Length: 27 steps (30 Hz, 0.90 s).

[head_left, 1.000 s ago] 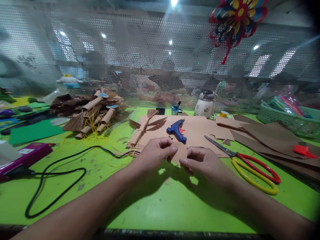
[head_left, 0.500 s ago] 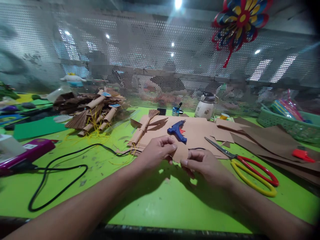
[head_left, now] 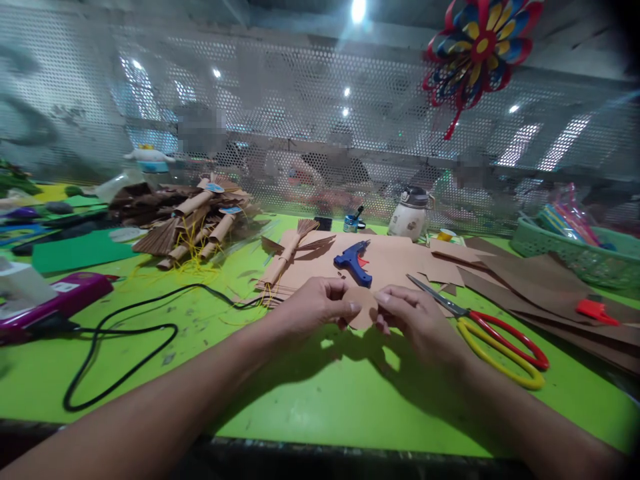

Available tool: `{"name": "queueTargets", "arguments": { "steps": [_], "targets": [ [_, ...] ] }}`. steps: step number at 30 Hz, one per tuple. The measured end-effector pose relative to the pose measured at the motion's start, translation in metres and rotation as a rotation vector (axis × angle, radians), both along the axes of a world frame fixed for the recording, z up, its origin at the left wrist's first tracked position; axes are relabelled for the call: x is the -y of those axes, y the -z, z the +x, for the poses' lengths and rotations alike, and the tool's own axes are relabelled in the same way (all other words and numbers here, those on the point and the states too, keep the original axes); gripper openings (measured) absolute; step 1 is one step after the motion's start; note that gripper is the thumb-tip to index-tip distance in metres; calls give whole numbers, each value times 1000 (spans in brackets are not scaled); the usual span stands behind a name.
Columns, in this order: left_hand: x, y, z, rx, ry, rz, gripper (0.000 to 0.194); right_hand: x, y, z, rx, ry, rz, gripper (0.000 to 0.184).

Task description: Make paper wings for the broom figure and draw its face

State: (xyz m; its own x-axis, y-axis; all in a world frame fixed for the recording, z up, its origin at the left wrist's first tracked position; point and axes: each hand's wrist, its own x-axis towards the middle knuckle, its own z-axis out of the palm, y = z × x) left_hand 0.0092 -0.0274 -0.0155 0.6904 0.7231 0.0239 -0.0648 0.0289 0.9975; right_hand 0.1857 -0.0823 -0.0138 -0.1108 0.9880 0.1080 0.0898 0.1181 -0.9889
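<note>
One round paper piece, frame center: left hand pinches its left edge, right hand its right; blue glue gun just above, scissors center right.

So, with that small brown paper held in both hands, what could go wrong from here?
The brown paper piece might crease, as the fingers of the left hand and right hand hold it by its edges.
The blue glue gun lies just beyond the hands; if it's hot, which I can't tell, touching its tip could burn.
The scissors lie beside the right hand, so a sideways move might knock them.
</note>
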Motion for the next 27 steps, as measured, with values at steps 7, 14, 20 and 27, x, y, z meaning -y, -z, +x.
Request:
{"name": "queueTargets", "arguments": {
  "steps": [7,14,20,27],
  "targets": [
    [3,2,4,-70,43,-14,37,-1,-5,0,121,71,4,28],
    [4,-14,0,-211,-70,151,30,-2,-1,2,113,68,23,27],
    [-10,-17,-4,-74,-283,98,31,-8,-1,6,-11,146,105,28],
    [-10,-23,-1,-31,-352,303,23,-18,2,16,-102,250,185,28]
  ]
}}
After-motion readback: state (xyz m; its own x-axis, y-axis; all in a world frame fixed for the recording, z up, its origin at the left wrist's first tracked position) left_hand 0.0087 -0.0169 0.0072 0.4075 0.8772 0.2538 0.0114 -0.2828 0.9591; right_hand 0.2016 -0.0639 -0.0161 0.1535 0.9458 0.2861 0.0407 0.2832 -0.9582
